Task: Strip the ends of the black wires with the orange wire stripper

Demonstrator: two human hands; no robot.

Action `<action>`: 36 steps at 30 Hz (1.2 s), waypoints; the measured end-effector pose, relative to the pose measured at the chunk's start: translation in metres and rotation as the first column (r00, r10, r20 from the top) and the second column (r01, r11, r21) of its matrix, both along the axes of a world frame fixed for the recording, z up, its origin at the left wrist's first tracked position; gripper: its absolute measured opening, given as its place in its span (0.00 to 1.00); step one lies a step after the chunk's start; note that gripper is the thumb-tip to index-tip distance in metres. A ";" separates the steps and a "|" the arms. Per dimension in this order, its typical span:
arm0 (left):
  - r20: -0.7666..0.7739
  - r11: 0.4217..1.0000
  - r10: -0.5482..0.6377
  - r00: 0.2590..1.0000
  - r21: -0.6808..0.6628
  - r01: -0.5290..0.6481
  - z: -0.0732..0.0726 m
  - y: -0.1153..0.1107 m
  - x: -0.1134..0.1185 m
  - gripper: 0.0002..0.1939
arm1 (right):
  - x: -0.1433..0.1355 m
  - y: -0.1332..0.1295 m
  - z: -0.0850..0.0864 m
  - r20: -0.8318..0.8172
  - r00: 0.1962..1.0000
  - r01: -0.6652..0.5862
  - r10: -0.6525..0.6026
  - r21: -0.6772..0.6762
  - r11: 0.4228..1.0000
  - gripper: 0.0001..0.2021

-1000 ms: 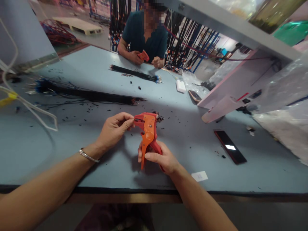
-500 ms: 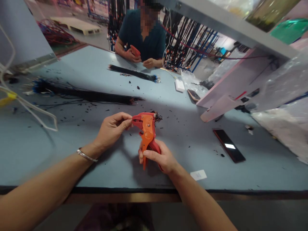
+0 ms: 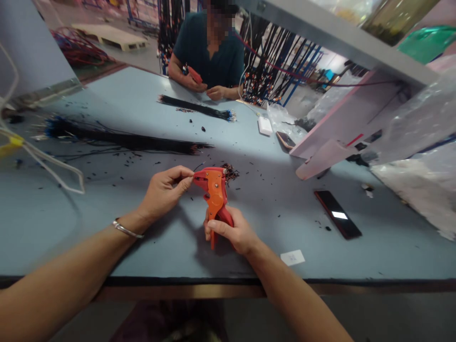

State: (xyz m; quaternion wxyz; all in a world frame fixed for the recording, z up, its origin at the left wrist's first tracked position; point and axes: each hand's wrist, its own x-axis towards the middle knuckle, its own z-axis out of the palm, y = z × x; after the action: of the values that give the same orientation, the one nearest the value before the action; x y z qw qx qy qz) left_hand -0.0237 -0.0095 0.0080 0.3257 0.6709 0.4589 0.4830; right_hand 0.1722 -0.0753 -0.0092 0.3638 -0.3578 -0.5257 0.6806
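My right hand (image 3: 231, 228) is wrapped round the handles of a red and orange wire stripper (image 3: 214, 190), held upright over the table. At the tool's jaws, on its left side, my left hand (image 3: 166, 190) pinches something too small to make out; a short dark wire end shows just above the fingertips. Behind the tool's head lies a small pile of dark and copper-coloured scraps (image 3: 231, 172). Beyond my left hand a long bundle of black wires (image 3: 131, 141) stretches across the table, its blue-tipped ends at the left.
Across the grey-blue table (image 3: 249, 261) a person (image 3: 210, 52) holds a red tool near a second wire bundle (image 3: 195, 107). A phone (image 3: 337, 214) and a white label (image 3: 292, 258) lie at the right. White cables (image 3: 53, 166) loop at the left.
The tool's handles look slightly closer together, and a short wire end now shows above my left fingertips. The other person's red tool has shifted slightly left. The whole view has moved a little.
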 end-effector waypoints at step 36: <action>-0.111 0.999 -0.033 0.993 -0.009 0.032 -0.002 0.000 -0.002 0.09 | -0.005 -0.002 0.006 0.186 0.980 0.062 -0.071 0.056 0.997 0.16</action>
State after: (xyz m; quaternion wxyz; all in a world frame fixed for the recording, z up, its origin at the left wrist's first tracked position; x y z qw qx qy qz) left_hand -0.0254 -0.0098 0.0060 0.3100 0.7030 0.4669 0.4378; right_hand 0.1676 -0.0777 -0.0037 0.3439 -0.4286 -0.5624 0.6179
